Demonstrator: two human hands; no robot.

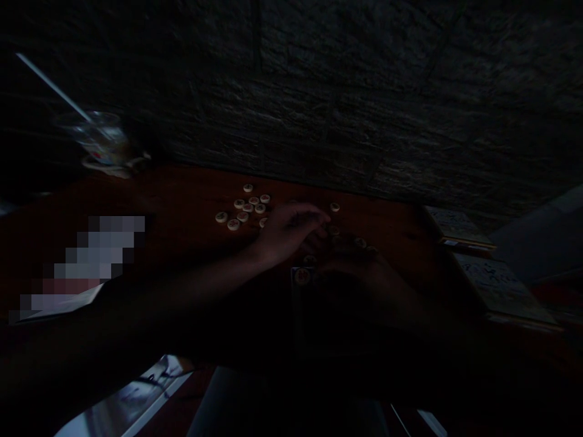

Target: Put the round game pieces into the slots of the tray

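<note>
Over the middle of a brown wooden table (182, 194), my left hand (291, 229) reaches right with its fingers loosely curved and apart. I make out nothing held in it. My right hand (364, 267) is just to its right and lower, in deep shadow, so its fingers are hidden. Round Chinese chess pieces (247, 207) with red or dark characters lie in a loose group left of my left hand. Several more, such as a piece (334, 207) beyond the fingertips, lie around both hands. One red-marked piece (302, 276) rests at the corner of a dark, box-like shape below the hands.
A clear plastic cup (104, 139) with a white straw stands at the back left. Two flat printed boxes (501, 285) lie at the right edge. A stone wall (296, 91) borders the table's far side. A pixelated flat object (86, 261) lies left.
</note>
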